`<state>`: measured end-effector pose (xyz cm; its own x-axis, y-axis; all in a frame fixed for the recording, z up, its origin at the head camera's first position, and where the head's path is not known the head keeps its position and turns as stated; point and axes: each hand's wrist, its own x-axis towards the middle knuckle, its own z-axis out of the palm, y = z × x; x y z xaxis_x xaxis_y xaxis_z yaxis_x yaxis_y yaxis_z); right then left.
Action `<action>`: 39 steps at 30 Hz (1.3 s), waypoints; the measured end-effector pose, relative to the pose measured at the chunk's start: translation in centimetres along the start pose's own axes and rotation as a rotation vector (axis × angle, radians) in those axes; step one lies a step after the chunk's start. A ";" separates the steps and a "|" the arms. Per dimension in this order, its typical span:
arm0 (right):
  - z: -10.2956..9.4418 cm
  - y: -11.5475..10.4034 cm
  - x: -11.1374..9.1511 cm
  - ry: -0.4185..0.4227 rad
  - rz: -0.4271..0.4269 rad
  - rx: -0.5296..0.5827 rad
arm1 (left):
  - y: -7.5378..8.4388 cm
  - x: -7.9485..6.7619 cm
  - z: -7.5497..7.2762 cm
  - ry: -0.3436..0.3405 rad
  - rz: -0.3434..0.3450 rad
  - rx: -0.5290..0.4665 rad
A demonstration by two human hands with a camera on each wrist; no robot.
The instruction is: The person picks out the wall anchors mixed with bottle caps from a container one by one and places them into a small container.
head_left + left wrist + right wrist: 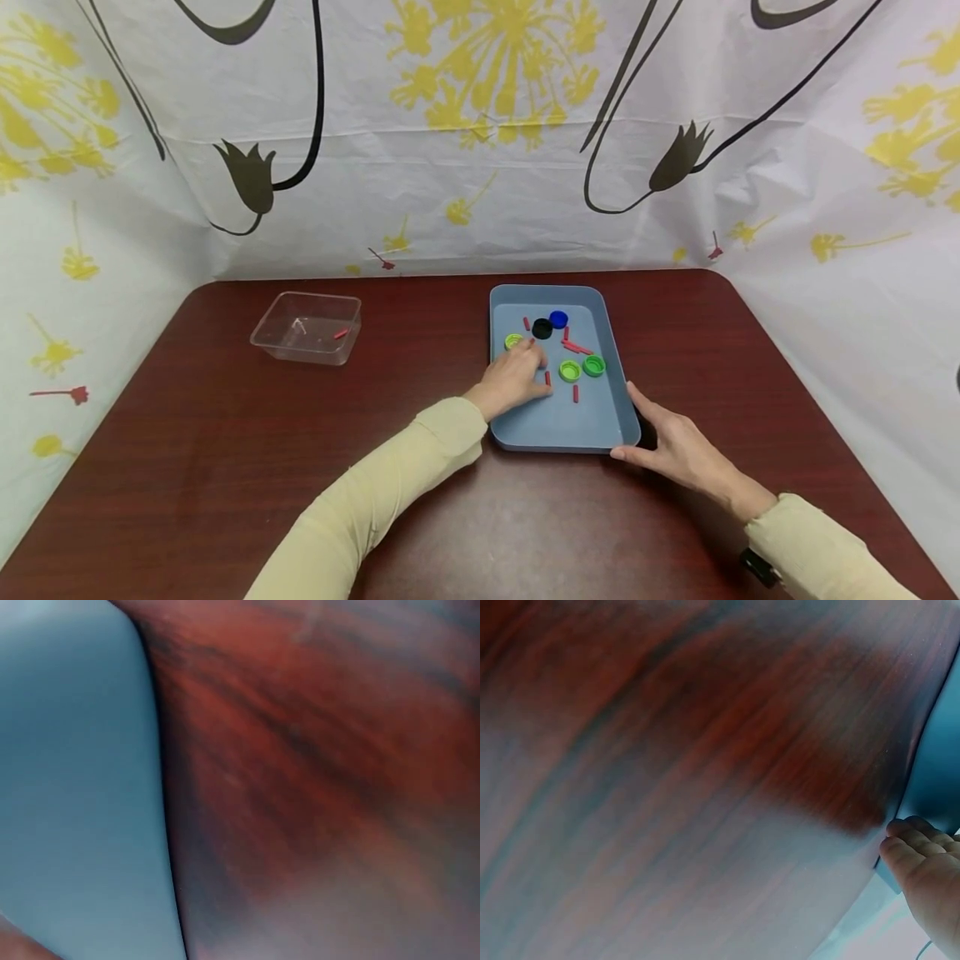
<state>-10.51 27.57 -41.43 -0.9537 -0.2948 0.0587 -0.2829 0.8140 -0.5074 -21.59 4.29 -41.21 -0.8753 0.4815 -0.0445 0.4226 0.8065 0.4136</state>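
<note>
A blue-grey tray [525, 429] lies on the table, holding several bottle caps and short red sticks. My left hand [513, 379] reaches in over its left side, with thumb and fingers apart. One red stick [547, 379] shows between thumb and forefinger, and a yellow-green cap [513, 342] sits by the fingertips. Part of the tray floor is hidden under this hand. At the tray's near right corner, my right hand [678, 446] touches the side wall with straight fingers and the front edge with its thumb. The right wrist view shows those fingers [911, 844] against the tray.
Inside the tray are a black cap [542, 328], a blue cap [558, 319], a lime cap [570, 371] and a green cap [594, 365]. A clear plastic box [300, 354] with a red stick [341, 333] in it stands to the left. A patterned cloth [480, 217] hangs behind the table.
</note>
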 end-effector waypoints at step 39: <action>0.1 -0.1 0.0 0.012 -0.019 -0.010 | -0.4 -0.5 -0.3 0.140 0.115 -0.079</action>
<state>-10.50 27.43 -41.44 -0.9494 -0.3041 0.0790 -0.3019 0.8134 -0.4972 -21.37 3.63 -41.09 -0.8488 0.5121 0.1317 0.5069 0.7169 0.4787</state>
